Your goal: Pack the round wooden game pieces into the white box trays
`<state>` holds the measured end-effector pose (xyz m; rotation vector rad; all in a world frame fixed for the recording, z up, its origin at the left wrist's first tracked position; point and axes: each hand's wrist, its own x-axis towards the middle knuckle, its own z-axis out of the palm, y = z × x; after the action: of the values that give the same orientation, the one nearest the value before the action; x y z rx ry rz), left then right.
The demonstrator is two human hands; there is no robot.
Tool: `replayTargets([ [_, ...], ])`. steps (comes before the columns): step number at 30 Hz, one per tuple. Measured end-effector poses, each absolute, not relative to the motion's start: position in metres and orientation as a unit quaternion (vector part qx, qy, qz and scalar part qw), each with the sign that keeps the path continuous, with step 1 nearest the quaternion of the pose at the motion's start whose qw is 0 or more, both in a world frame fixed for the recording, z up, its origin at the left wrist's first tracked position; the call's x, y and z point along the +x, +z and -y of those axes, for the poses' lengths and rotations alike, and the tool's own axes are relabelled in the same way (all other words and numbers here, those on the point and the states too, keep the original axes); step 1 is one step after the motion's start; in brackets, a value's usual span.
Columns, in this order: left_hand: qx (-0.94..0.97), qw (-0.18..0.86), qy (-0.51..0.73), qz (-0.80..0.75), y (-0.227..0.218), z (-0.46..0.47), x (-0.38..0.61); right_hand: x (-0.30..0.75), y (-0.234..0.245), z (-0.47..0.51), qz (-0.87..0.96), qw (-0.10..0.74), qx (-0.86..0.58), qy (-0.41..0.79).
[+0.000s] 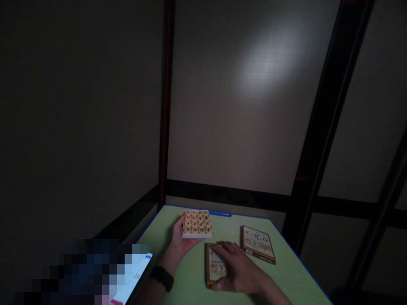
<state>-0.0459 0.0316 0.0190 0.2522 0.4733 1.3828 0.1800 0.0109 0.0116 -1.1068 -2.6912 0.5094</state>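
As a patch of light glowed on the wall [235, 106] beyond twelve o'clock, a person's left hand [181, 244], a dark band [163, 278] at its wrist, was clamped on a white-sided tray of round pieces [197, 223] toward the far left of a green, blue-edged bench [190, 275]. The pieces bore red and dark characters. At five o'clock from the tray, the right hand [239, 269] lay across a printed box [213, 271], thumb and fingers apart; whether it gripped the box, one could not tell. A second box [258, 245] lay flat at two o'clock from the first. A lit screen [133, 276] showed at eight o'clock from the tray.
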Motion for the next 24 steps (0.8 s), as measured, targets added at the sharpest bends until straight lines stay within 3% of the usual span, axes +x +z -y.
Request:
replayTargets([
  [9, 0.115, 0.748, 0.625, -0.193, 0.009, -0.037, -0.057, 0.229, 0.039, 0.001, 0.877, 0.010, -0.407, 0.256],
  [11, 0.112, 0.747, 0.628, -0.189, 0.006, -0.040, -0.062, 0.217, 0.048, -0.011, 0.882, 0.053, -0.376, 0.281],
  [15, 0.114, 0.736, 0.637, -0.197, 0.003, -0.044, -0.076, 0.136, 0.059, -0.056, 0.837, 0.289, -0.359, 0.295],
  [17, 0.102, 0.719, 0.652, -0.218, 0.003, -0.044, -0.083, 0.084, 0.057, -0.078, 0.787, 0.360, -0.400, 0.302],
  [24, 0.142, 0.673, 0.665, -0.291, -0.004, -0.049, -0.102, -0.009, 0.021, -0.089, 0.757, 0.309, -0.475, 0.325],
])
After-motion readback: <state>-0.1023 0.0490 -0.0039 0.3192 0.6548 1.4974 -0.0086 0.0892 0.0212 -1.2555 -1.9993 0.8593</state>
